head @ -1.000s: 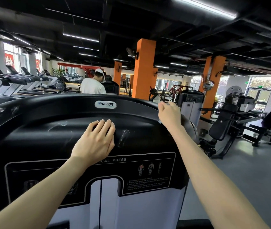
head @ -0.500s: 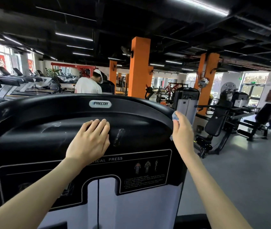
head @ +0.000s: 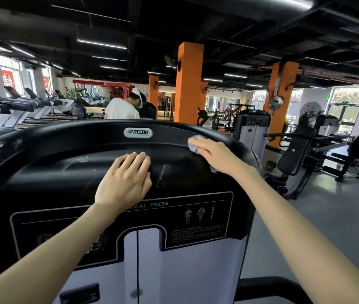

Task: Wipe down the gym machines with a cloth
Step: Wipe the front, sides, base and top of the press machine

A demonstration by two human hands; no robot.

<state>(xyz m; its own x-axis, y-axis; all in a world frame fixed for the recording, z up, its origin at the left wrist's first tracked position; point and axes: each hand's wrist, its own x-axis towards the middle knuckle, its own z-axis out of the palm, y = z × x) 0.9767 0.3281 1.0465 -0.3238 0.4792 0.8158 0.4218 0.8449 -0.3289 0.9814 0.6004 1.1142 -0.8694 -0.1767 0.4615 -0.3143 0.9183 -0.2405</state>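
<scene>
Right hand (head: 213, 153), grip bunched on the blue cloth (head: 192, 144), has shifted from the side of the Precor shroud (head: 64, 172) to its top rim. Left hand (head: 126, 183) lies flat, open; wiping likely continues along the rim.

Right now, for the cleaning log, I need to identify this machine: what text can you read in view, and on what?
"PRECOR": on the oval badge atop the machine.
"TICAL PRESS": on the placard; the left hand hides the start of the word.
Instruction lines under the figures: too blurred to read.
Red banners at the windows and the green sign: too small to read.
</scene>
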